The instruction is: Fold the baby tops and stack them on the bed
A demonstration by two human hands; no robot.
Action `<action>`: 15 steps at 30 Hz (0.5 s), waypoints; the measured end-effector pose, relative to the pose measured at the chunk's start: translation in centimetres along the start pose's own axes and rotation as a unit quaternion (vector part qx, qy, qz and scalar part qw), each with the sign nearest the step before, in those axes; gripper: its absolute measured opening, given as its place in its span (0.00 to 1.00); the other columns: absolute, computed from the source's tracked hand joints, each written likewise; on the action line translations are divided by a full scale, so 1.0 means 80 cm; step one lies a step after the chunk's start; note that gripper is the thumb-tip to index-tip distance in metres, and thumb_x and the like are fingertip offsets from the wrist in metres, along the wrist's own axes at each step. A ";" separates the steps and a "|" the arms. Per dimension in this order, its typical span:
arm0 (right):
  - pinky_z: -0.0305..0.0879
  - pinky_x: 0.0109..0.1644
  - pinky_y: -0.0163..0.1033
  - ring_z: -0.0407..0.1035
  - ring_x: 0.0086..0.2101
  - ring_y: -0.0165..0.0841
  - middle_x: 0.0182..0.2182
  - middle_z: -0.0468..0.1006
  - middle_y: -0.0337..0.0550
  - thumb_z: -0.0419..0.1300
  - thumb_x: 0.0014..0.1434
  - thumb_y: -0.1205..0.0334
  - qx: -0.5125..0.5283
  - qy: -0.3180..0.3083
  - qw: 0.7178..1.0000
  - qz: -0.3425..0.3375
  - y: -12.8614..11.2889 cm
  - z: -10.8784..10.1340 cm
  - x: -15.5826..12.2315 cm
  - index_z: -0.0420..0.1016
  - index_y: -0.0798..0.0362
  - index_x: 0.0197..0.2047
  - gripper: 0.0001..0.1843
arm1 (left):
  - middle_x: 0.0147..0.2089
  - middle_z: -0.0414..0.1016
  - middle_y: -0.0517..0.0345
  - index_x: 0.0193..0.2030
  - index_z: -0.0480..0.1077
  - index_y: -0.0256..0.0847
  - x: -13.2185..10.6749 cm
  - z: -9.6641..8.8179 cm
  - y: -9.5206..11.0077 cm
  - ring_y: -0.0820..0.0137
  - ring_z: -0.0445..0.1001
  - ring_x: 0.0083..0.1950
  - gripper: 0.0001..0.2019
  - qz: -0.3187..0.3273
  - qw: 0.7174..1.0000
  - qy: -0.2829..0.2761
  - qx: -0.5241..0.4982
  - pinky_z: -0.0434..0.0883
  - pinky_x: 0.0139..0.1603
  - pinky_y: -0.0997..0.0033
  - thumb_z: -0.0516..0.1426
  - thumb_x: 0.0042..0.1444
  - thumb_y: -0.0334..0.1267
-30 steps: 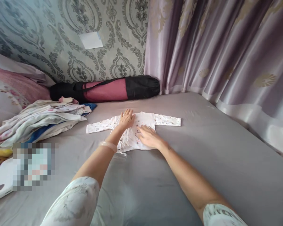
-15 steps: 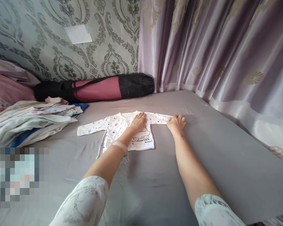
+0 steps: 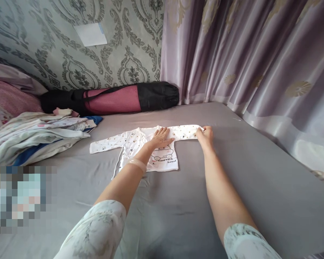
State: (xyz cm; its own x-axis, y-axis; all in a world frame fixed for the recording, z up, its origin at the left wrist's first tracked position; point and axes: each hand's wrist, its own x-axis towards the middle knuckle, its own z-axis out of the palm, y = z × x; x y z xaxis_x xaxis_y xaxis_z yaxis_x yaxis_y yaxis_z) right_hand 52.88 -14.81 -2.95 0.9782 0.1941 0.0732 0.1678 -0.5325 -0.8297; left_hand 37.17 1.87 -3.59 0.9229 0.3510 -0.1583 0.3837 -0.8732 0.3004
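A white long-sleeved baby shirt (image 3: 164,158) lies spread flat on the grey bed sheet (image 3: 240,187), about the middle of the bed and slightly to the left, with its neck toward the far wall and its hem toward the near side; a small outline drawing and a line of lettering show on its near right panel. The left hand (image 3: 162,137) rests palm down on the chest of the shirt, fingers spread and straight, pressing the cloth and gripping nothing; a pale translucent bangle (image 3: 136,164) sits on that wrist. The right hand (image 3: 205,135) is at the far right end of the shirt, its fingers curled narrowly together on the cuff of the right sleeve (image 3: 185,131), which stretches out straight between the two hands; the other sleeve (image 3: 105,144) lies loose and extended to the left, touched by neither hand. Both forearms reach in from the near edge, with patterned white short sleeves at the bottom of the view. To the left, well apart from the shirt, a loose pile of clothes (image 3: 37,135) in white, cream and blue lies on the sheet; beyond it a pink patterned pillow (image 3: 8,100) leans at the far left. A rolled pink mat in a black mesh bag (image 3: 116,100) lies along the foot of the damask wallpapered wall (image 3: 129,46); a mauve satin curtain (image 3: 245,54) hangs along the right side.
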 end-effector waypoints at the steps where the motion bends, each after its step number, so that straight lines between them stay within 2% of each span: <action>1: 0.72 0.43 0.42 0.73 0.39 0.38 0.36 0.76 0.46 0.58 0.59 0.63 0.070 0.001 0.997 0.026 -0.001 0.001 0.002 0.68 0.52 0.43 0.09 | 0.77 0.37 0.46 0.74 0.42 0.37 0.001 -0.002 -0.002 0.59 0.34 0.77 0.40 0.001 1.000 -0.012 -0.004 0.39 0.74 0.54 0.41 0.62 0.62; 4: 0.74 0.35 0.38 0.74 0.30 0.31 0.32 0.76 0.38 0.57 0.60 0.65 0.267 -0.013 0.956 0.116 -0.005 0.004 0.007 0.66 0.51 0.42 0.06 | 0.77 0.34 0.46 0.74 0.41 0.39 0.004 -0.004 -0.005 0.57 0.32 0.77 0.44 0.008 1.000 -0.029 -0.003 0.40 0.73 0.51 0.44 0.59 0.65; 6: 0.74 0.32 0.36 0.73 0.27 0.28 0.28 0.75 0.35 0.57 0.61 0.67 0.336 -0.030 0.930 0.147 -0.007 0.003 0.008 0.66 0.52 0.40 0.04 | 0.77 0.34 0.45 0.74 0.41 0.40 0.006 -0.006 -0.005 0.56 0.32 0.77 0.45 0.009 0.999 -0.033 -0.002 0.42 0.73 0.50 0.46 0.58 0.65; 10: 0.73 0.30 0.33 0.73 0.25 0.27 0.26 0.75 0.33 0.58 0.62 0.69 0.372 -0.049 0.913 0.159 -0.020 -0.004 0.004 0.67 0.51 0.40 0.04 | 0.77 0.35 0.45 0.74 0.43 0.42 0.010 -0.021 0.003 0.49 0.33 0.77 0.49 -0.002 0.999 -0.055 0.001 0.43 0.72 0.46 0.51 0.53 0.68; 15: 0.74 0.31 0.35 0.72 0.25 0.27 0.26 0.75 0.34 0.57 0.63 0.69 0.358 -0.090 0.919 0.139 -0.065 -0.005 -0.008 0.68 0.51 0.41 0.04 | 0.75 0.48 0.45 0.71 0.52 0.49 0.019 -0.049 0.016 0.41 0.44 0.74 0.52 -0.026 0.997 -0.073 0.020 0.51 0.69 0.40 0.60 0.41 0.69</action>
State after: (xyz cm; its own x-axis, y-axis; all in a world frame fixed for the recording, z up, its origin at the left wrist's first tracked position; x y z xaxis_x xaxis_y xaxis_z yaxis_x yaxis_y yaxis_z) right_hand 51.40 -12.48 1.55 0.9246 0.2995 -0.2352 -0.2710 0.0834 -0.9590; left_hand 39.18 2.60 0.28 0.8856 0.3462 -0.3097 0.4272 -0.8688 0.2503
